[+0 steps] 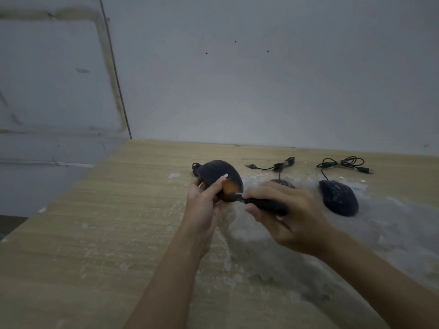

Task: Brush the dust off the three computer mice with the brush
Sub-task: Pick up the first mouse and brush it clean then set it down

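My left hand (203, 203) holds a dark mouse (217, 173) with an orange side lifted above the wooden table (95, 233), fingers and thumb curled round it. My right hand (289, 214) grips a black-handled brush (263, 204), and its tip touches the mouse's orange lower edge. A second mouse (283, 183) lies behind my right hand, mostly hidden. The third, dark mouse (338, 198) rests on the table to the right, dusty on top.
White dust covers the table around and right of my hands. Two coiled black cables (280, 165) (342, 163) lie near the back edge against the grey wall. The table's left edge runs diagonally at the left.
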The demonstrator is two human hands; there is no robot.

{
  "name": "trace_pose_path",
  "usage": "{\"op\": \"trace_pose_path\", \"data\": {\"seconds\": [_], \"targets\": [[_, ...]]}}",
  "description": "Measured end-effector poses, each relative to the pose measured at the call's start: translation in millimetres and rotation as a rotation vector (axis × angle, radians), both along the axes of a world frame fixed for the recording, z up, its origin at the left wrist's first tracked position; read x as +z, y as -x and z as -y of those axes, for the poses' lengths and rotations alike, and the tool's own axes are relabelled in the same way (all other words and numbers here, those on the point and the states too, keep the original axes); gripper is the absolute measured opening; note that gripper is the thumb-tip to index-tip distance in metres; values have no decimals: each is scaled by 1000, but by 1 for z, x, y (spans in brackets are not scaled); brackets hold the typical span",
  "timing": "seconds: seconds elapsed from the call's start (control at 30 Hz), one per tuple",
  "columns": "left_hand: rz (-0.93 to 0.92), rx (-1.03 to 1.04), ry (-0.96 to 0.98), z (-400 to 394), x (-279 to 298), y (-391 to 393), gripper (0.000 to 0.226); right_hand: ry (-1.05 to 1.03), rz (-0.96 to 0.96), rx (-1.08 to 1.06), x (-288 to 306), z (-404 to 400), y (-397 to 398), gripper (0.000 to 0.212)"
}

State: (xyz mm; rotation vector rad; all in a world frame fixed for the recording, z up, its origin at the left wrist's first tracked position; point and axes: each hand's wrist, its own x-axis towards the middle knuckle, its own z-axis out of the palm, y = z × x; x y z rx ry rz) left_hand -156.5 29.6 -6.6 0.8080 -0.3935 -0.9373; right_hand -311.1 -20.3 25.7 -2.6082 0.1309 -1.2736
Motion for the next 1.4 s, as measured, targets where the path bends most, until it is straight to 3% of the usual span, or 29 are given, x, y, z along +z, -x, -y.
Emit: {"op": "trace_pose_path", "data": {"seconds": [0.13, 0.27, 0.37, 0.47, 0.63, 0.83, 0.93, 1.07, 1.2, 1.33, 1.4], "targets": [[83, 10, -11, -3, -2, 0, 43, -87, 82, -55, 7, 4, 0, 23], [90, -4, 4, -5, 0, 0, 41, -163, 16, 9, 9, 1, 0, 23], [111, -22, 9, -5, 0, 0, 39, -224, 115, -59, 10, 7, 0, 23], [122, -45, 3, -7, -1, 0, 40, -251, 43, 21, 7, 2, 1, 25], [246, -85, -15, -9, -2, -2, 46, -368, 136, -37, 16, 6, -1, 11], [361, -102, -30, -13, -1, -3, 63, -419, 42, -65, 28, 6, -8, 5], [438, -88, -39, -14, 0, -4, 71, -468, -101, 36, 32, -2, -13, 14], [462, -79, -52, -13, -1, -4, 75, -474, 32, -76, 37, 6, -21, 6], [556, -40, -49, -13, -1, -9, 70, -503, -170, 29, 34, 0, -29, 11], [588, -60, -44, -13, -1, -6, 62, -539, 123, -126, 29, 9, -38, 8], [590, -64, -51, -13, -4, -7, 61, -624, 116, -94, 27, 8, -39, 11]]}}
